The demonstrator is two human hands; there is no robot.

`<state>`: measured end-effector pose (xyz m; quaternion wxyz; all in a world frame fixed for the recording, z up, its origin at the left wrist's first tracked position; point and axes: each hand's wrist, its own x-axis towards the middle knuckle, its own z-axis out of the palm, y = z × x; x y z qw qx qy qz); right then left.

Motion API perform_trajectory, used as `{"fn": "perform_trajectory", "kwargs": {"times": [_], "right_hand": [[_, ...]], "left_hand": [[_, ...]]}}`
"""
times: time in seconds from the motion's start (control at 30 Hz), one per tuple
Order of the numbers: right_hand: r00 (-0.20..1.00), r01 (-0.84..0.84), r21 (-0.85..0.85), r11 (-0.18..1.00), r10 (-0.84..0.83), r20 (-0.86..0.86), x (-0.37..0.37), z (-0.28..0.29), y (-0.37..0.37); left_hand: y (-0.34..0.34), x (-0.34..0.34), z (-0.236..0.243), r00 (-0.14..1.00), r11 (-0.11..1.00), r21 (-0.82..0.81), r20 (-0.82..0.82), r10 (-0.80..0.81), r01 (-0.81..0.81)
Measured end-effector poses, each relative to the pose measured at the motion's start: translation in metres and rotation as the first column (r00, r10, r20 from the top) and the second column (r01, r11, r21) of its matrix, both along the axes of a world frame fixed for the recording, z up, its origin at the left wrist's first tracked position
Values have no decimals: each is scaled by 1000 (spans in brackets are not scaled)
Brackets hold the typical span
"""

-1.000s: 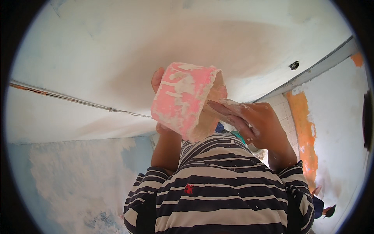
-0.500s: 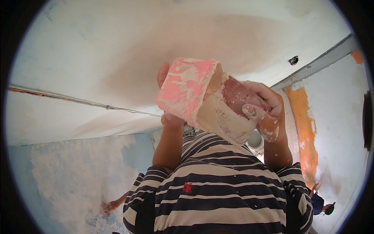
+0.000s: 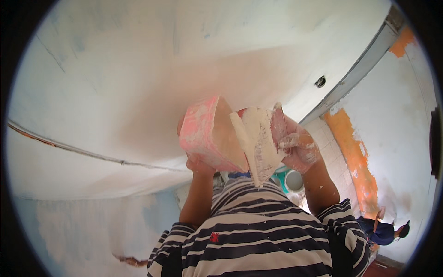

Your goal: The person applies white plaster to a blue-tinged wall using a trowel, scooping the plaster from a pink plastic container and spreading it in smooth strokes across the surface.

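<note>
- In front of you, on the far side, spreads a broad off-white plastered wall [image 3: 230, 34] with faint bluish smudges and soft shadows around your hands.
- A dark, narrow groove [image 3: 83, 151] runs across its left part; a round black wall opening [image 3: 320, 81] sits toward its right.
- On your right stands a pale wall [image 3: 397, 115] with a ragged orange paint band [image 3: 353, 157], beside light square tiles [image 3: 323, 134].
- On your near left is a light-blue wall [image 3: 27, 226] with whitish patches; a co-worker's bare forearm [image 3: 134, 261] shows against it.
- On your near right is a person in dark clothing and a dark cap [image 3: 380, 231].
- Your left hand [image 3: 196, 162] grasps the square-sided pink plastic tub [image 3: 196, 134] from the left; it is tipped, mouth toward the right, before your chest.
- Cream paste smears its outside and coats its inner wall; you cannot tell how much it holds.
- Your right hand [image 3: 302, 147], spattered white, grips the reddish-handled flat scraper [image 3: 260, 138], its blade thick with paste, at the tub's mouth; contact is unclear.
- Below, right of your legs, are a round pale bucket [image 3: 294, 181] with greyish contents and a teal container [image 3: 279, 177], partly hidden.
</note>
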<state>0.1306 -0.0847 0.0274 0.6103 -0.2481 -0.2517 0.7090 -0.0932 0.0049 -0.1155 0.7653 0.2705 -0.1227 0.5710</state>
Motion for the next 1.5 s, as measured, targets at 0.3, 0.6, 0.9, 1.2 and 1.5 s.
{"fn": "perform_trajectory", "kwargs": {"times": [0.3,0.6,0.9,1.2,1.5], "right_hand": [[527,596,633,494,-836,155,21,96,39],[-291,140,982,-125,-953,-80,33,198,111],[-290,-534,835,132,-957,-34,-18,158,87],[-335,-485,840,245,-939,80,-31,147,110],[-345,-506,830,233,-937,53,-26,132,137]], "left_hand": [[-7,5,27,839,917,-3,-407,362,-398],[-2,6,18,836,909,-26,-406,370,-415],[-6,5,32,757,861,11,-470,454,-509],[-8,7,41,833,880,-128,-407,375,-458],[-9,12,53,840,880,-158,-412,354,-448]]}}
